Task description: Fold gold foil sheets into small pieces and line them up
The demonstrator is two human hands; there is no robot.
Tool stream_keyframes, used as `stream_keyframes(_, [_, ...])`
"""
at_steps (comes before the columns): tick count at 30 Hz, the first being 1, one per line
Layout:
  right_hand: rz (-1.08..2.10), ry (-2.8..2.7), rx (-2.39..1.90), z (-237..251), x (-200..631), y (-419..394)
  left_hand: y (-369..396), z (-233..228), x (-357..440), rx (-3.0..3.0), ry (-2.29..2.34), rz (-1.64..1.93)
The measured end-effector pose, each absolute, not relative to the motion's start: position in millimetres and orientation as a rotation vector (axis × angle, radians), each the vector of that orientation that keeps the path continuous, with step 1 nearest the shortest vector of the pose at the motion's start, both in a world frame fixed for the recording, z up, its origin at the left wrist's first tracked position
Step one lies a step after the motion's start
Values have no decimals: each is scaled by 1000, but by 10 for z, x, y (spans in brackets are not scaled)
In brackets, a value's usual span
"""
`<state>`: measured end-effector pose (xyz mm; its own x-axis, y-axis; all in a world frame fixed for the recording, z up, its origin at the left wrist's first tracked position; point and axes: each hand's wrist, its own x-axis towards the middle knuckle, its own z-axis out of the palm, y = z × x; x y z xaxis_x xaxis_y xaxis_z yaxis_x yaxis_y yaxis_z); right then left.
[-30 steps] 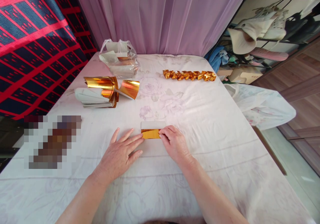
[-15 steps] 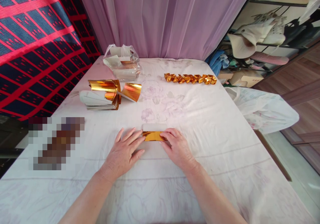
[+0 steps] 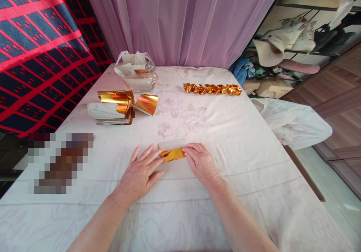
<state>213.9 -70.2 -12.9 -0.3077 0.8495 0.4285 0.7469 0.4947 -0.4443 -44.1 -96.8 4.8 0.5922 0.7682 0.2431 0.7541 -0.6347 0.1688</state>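
A small sheet of gold foil paper (image 3: pixel 172 154), white on its back, lies folded on the white flowered cloth (image 3: pixel 242 139) in front of me. My left hand (image 3: pixel 140 174) rests flat with its fingertips pressing the gold strip's left end. My right hand (image 3: pixel 200 162) pinches the strip's right end, thumb and fingers on the fold. A white flap of the sheet shows just beyond the gold part.
A stack of gold foil sheets (image 3: pixel 113 107) with curled tops sits at the back left, a clear plastic bag of paper (image 3: pixel 137 71) behind it. A row of folded gold pieces (image 3: pixel 213 89) lies at the back. A blurred patch (image 3: pixel 60 162) is on the left. Shelves stand right.
The gold strip has tilted slightly and looks narrower, its fold pressed by both hands. The view shifted a little; hands stayed at the strip's ends.
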Motion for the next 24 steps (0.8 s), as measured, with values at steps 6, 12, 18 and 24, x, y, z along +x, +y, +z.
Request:
stream_keyframes(6, [242, -2214, -1336, -36, 2133, -735, -976, 36, -457, 2690, 1340, 448])
stream_keyframes(12, [150, -2316, -1458, 45, 2077, -800, -1014, 58, -395, 2651, 1323, 501])
stream_keyframes(18, [39, -2365, -1368, 22, 2065, -792, -1022, 57, -280, 2537, 1362, 599])
stream_keyframes(24, [128, -2362, -1114, 1, 2025, -793, -1020, 62, -215, 2508, 1404, 618])
